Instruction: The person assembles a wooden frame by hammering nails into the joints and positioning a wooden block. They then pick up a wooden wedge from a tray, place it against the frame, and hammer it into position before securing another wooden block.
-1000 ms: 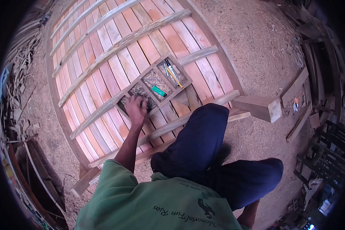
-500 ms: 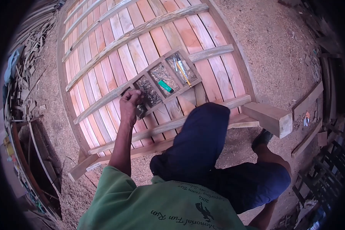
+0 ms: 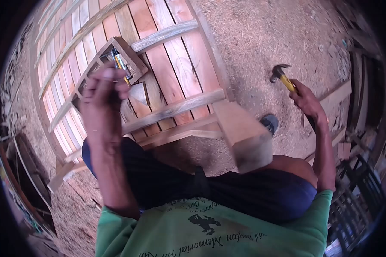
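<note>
My left hand [image 3: 103, 92] is raised close to the camera and blurred, its fingers pinched together on what look like small nails. It hovers above a wooden compartment tray [image 3: 131, 58] that holds pencils and small hardware. My right hand [image 3: 305, 99] is out to the right, gripping a claw hammer [image 3: 282, 73] with a yellow handle, its head held up over the sawdust floor. Both hands are above a large panel of reddish planks [image 3: 176, 73] with curved battens nailed across it.
A thick squared wood block [image 3: 244, 135] rests on the panel's near corner by my knee. My shoe [image 3: 270, 123] stands on the sawdust floor [image 3: 261, 38]. Offcuts and timber strips lie along the left edge [image 3: 19, 141], and boards and dark frames along the right [image 3: 351, 141].
My left hand has left the tray's nail compartment and lifted toward the camera with fingers pinched. My right hand with the hammer has come into view. The view has swung right.
</note>
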`<action>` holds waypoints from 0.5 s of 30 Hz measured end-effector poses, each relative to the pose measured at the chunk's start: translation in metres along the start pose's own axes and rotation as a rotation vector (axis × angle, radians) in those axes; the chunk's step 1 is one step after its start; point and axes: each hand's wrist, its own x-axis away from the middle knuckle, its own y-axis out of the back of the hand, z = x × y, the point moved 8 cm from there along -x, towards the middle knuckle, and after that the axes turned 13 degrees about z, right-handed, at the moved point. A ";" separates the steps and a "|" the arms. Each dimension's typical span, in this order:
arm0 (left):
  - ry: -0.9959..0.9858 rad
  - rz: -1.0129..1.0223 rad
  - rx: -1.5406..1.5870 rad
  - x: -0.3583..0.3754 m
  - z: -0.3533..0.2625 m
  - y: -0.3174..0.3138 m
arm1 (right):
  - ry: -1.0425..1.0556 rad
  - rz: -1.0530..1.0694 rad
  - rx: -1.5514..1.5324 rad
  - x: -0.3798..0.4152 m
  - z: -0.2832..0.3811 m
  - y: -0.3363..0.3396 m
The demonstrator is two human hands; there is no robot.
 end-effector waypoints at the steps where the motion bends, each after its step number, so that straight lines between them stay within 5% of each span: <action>1: 0.096 -0.051 0.055 0.006 0.015 -0.021 | 0.029 0.039 0.059 -0.021 0.008 0.012; 4: 0.081 -0.183 0.183 0.015 0.040 -0.058 | 0.314 0.105 0.474 -0.087 0.031 0.030; 10: -0.025 -0.424 0.249 0.061 0.050 -0.045 | 0.243 0.408 0.969 -0.142 0.098 0.044; 15: -0.055 -0.813 0.192 0.142 0.078 -0.026 | 0.194 0.468 1.387 -0.155 0.151 0.019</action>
